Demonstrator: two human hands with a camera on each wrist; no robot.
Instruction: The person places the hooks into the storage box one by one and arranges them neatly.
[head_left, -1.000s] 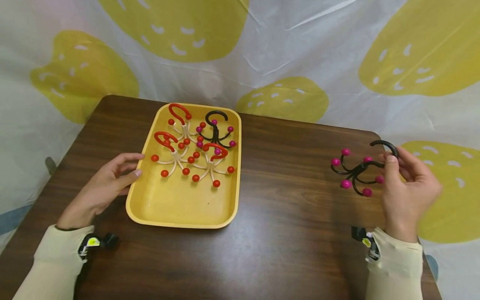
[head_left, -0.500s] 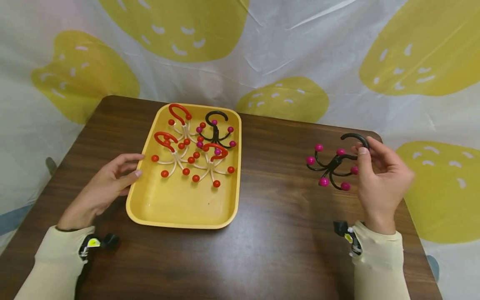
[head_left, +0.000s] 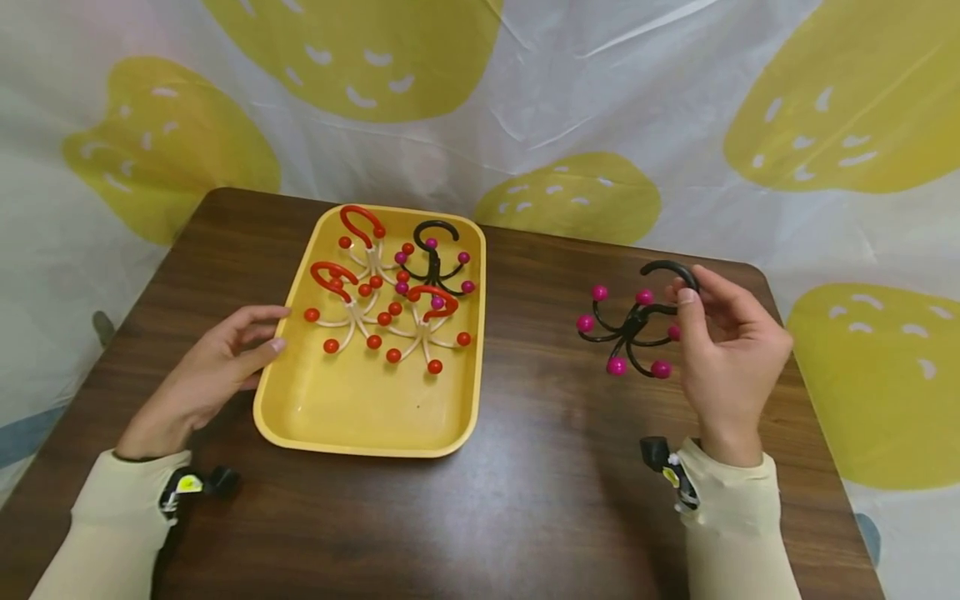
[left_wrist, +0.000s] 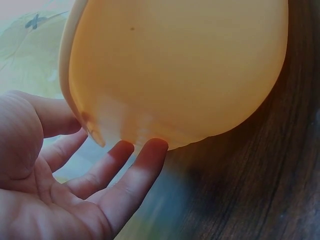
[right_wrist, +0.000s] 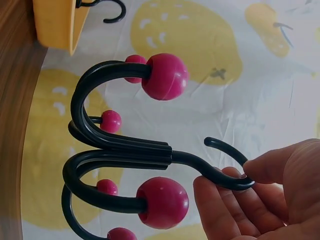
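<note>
Head view: the right hand pinches a black multi-arm hook by its top loop, now carried left from the frame's right edge toward the yellow tray, above the surface. Left wrist view: the left hand, fingers relaxed apart, touches the tray's rim. Right wrist view: fingertips clamp the hook's loop.

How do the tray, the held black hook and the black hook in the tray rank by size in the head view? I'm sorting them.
1. Tray.
2. Held black hook, in the right hand.
3. Tray's black hook, which looks smaller, maybe only because it lies farther away.
</note>
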